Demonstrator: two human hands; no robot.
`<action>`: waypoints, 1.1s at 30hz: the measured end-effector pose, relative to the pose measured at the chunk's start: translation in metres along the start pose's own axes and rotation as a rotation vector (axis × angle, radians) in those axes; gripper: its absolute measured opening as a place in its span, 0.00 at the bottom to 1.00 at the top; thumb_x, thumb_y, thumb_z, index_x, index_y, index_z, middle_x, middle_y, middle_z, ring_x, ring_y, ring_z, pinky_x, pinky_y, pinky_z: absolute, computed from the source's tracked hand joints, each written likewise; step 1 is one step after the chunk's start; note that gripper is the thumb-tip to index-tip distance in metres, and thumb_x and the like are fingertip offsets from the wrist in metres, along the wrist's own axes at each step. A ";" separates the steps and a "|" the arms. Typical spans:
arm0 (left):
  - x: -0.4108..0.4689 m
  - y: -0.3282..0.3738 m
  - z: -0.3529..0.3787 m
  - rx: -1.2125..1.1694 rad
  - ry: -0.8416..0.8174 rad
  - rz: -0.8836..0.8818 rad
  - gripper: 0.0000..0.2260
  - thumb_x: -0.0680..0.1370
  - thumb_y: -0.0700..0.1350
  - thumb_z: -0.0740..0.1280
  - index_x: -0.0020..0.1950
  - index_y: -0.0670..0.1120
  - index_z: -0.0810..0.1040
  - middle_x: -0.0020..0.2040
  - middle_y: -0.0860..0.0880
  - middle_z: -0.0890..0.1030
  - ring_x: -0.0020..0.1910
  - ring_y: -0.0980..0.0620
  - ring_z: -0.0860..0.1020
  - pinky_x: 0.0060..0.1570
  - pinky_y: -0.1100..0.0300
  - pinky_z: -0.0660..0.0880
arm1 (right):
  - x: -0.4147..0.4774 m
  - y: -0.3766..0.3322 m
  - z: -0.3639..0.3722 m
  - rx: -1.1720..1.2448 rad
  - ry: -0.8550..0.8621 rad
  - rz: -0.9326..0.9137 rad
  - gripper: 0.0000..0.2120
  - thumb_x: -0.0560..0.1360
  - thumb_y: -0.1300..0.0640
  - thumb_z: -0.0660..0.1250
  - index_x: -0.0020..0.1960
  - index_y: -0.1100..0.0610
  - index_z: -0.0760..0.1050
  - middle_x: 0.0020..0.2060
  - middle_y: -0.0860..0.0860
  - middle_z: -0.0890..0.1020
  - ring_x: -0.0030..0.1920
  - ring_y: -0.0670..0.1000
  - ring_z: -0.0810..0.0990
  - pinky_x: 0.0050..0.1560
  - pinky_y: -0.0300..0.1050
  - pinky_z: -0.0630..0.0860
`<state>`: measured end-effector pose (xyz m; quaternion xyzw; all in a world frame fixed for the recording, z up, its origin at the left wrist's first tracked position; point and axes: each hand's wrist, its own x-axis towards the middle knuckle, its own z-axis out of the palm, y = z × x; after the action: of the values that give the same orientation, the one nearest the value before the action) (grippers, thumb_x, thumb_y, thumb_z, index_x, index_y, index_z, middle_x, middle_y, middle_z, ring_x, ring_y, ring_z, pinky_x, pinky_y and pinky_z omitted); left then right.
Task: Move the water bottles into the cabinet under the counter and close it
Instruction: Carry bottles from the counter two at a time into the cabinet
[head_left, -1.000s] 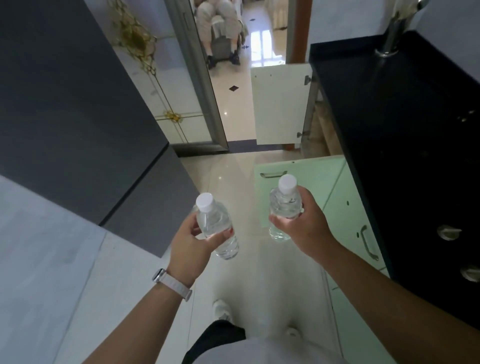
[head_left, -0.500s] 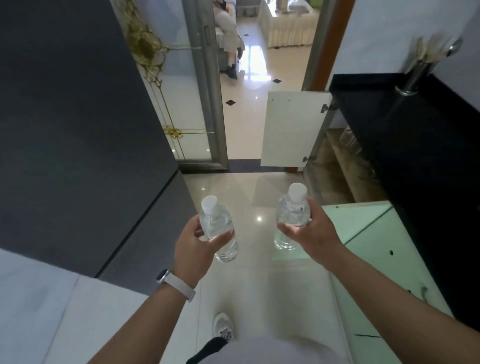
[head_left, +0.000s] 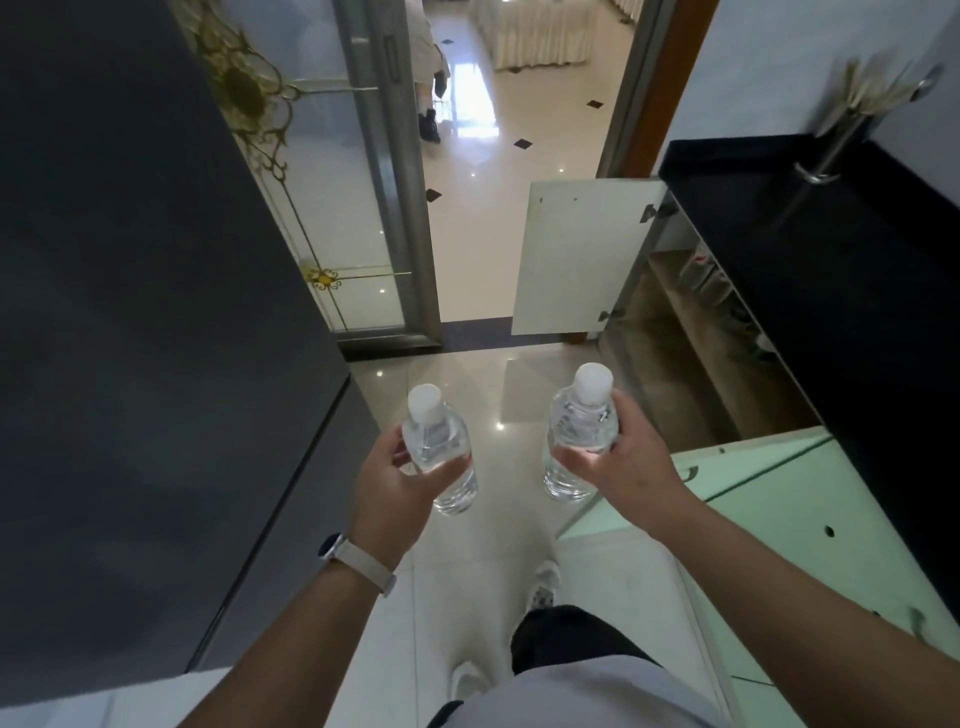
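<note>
a: status of the hands, please.

b: from my feed, the left hand (head_left: 395, 480) is closed around a clear water bottle (head_left: 441, 457), white cap up, tilted slightly. a pale watch strap (head_left: 358, 564) sits on that wrist. the right hand (head_left: 618, 457) is wrapped around a second bottle (head_left: 579, 436), also capped in white and close to upright. both bottles are held in the air above the glossy tiled floor (head_left: 498, 395), near each other but not touching.

a: and the cabinet?

b: under the black counter (head_left: 810, 270) on the right, one white cabinet door (head_left: 576, 260) stands swung wide open — two hinges show on its edge. the cabinet interior (head_left: 691, 364) behind it is brown and dim; i see some items at the back, too blurred to identify. nearer to me, the pale green doors (head_left: 810, 499) are shut.

a: anything else in frame?

b: a large dark grey unit (head_left: 135, 332) fills the left side. ahead, a glass door (head_left: 332, 218) with gold ornament — beyond it a bright room. a metal holder (head_left: 831, 150) stands at the counter's far end.
</note>
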<state>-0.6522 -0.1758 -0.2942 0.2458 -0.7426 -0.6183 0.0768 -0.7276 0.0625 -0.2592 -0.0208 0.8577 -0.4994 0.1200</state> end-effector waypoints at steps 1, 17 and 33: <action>0.009 0.002 0.002 0.006 -0.005 0.003 0.22 0.65 0.47 0.84 0.56 0.54 0.81 0.51 0.54 0.85 0.52 0.52 0.83 0.52 0.54 0.79 | 0.010 0.000 0.001 0.007 -0.004 0.000 0.32 0.66 0.53 0.81 0.65 0.46 0.70 0.52 0.42 0.80 0.52 0.46 0.80 0.57 0.50 0.78; 0.221 0.103 0.108 0.211 -0.108 0.045 0.26 0.64 0.48 0.84 0.58 0.59 0.79 0.54 0.57 0.84 0.57 0.53 0.81 0.59 0.47 0.78 | 0.251 -0.001 -0.037 0.242 0.066 -0.004 0.29 0.66 0.57 0.81 0.58 0.43 0.68 0.47 0.39 0.79 0.46 0.36 0.77 0.45 0.33 0.72; 0.340 0.157 0.268 0.379 -0.477 0.217 0.24 0.63 0.49 0.84 0.55 0.56 0.79 0.50 0.54 0.85 0.49 0.54 0.83 0.54 0.51 0.81 | 0.301 0.043 -0.142 0.388 0.489 0.137 0.25 0.64 0.56 0.79 0.53 0.39 0.73 0.47 0.42 0.82 0.47 0.44 0.82 0.52 0.52 0.80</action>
<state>-1.1011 -0.0784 -0.2684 0.0232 -0.8635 -0.4972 -0.0812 -1.0484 0.1578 -0.2854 0.1808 0.7492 -0.6349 -0.0547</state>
